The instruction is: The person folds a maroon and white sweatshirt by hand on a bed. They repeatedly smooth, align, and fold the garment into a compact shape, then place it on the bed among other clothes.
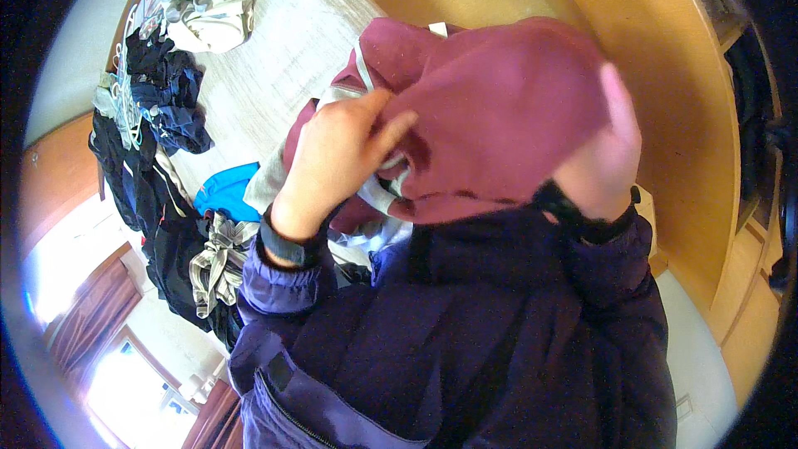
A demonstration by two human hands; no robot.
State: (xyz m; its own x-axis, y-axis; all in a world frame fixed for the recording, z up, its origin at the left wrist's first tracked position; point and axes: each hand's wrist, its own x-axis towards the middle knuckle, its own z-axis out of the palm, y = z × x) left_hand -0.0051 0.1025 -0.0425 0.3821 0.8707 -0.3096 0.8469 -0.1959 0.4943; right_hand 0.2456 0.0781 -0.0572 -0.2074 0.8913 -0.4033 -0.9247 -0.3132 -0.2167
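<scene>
A maroon garment [492, 100] with grey trim is bunched up in front of my chest, its right part spread into a rounded shape. A small white tag [439, 29] shows at its far edge. My left hand [340, 153] grips the folds on the left side, with thumb and forefinger on the maroon cloth near a grey inner part. At the right edge my right hand [601, 153], somewhat blurred, holds the cloth; its thumb is raised along the edge and the other fingers are partly hidden.
On the pale wood-grain surface [280, 31] lie light-coloured clothes [212, 6], dark blue clothes [165, 100] and a bright blue cloth [227, 190]. White hangers [128, 106] and black clothes [128, 181] line its left edge, near a striped cloth [221, 255]. A wooden panel [673, 106] stands at right.
</scene>
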